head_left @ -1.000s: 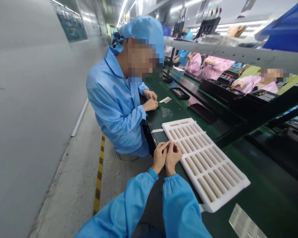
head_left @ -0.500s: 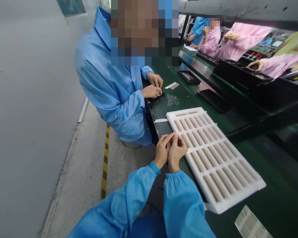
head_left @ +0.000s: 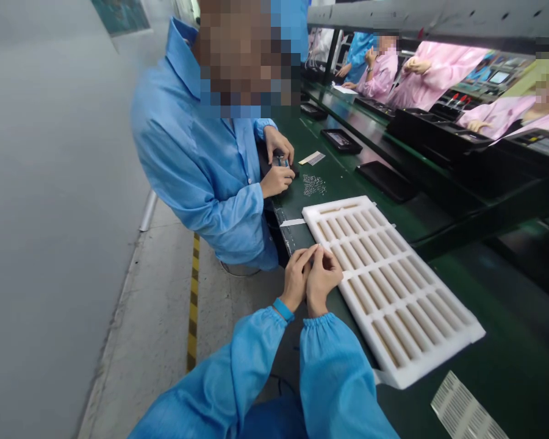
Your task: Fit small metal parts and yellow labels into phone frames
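Note:
My left hand (head_left: pixel 297 277) and my right hand (head_left: pixel 322 279) meet at the fingertips, over the near left edge of a white foam tray (head_left: pixel 307 213). Both are closed in a pinch. A tiny pale speck shows at the joined fingertips, too small to name. A blue band circles my left wrist. Rows of long slots divide the tray, which lies on the green bench (head_left: pixel 466 268). Near the tray's lower right corner lies a sheet of small labels (head_left: pixel 466 407).
A co-worker in a blue smock (head_left: pixel 201 152) sits at left, both hands on a small dark object. Small metal parts (head_left: pixel 313 185) and a label strip (head_left: pixel 312 158) lie beside them. Black trays (head_left: pixel 341 141) stand farther back. A metal beam (head_left: pixel 421 24) crosses above.
The view has shifted slightly. My hands keep their pinch at the tray's edge. The co-worker's hands have moved apart, uncovering part of the object between them.

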The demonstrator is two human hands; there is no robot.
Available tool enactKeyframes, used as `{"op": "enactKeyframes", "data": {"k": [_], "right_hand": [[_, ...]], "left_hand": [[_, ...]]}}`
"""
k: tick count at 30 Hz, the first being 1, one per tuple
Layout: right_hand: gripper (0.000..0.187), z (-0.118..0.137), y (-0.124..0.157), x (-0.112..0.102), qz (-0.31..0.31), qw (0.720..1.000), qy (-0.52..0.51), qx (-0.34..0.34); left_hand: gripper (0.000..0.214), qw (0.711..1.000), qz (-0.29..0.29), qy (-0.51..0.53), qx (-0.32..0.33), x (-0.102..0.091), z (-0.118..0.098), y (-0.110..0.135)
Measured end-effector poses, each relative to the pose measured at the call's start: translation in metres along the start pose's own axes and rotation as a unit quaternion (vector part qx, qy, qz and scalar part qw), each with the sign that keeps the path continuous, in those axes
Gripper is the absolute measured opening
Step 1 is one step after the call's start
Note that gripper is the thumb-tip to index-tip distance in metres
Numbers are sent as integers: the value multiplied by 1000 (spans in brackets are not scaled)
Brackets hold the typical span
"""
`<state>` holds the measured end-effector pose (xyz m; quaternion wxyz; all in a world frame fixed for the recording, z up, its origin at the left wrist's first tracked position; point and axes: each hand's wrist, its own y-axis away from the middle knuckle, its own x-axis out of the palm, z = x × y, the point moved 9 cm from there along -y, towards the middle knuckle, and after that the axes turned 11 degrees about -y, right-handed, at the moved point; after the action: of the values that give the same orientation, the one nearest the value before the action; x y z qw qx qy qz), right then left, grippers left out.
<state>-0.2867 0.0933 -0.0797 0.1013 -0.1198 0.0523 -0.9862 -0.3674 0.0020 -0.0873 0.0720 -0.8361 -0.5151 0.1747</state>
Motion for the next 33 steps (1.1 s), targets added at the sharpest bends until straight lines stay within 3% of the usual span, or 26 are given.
{"op": "enactKeyframes", "data": {"k": [22,28,33], "right_hand": [[35,-2,0,0,-11,1000,-3,20],[34,-7,1,2,-6,999,-15,35],[30,3,1,3,6,998,-36,42]], "left_hand": [[38,1000,6,-17,5,1,1,-1],[35,999,-11,-39,-3,-1,1,-2],[33,996,-35,-85,-4,-5,0,-7]]}}
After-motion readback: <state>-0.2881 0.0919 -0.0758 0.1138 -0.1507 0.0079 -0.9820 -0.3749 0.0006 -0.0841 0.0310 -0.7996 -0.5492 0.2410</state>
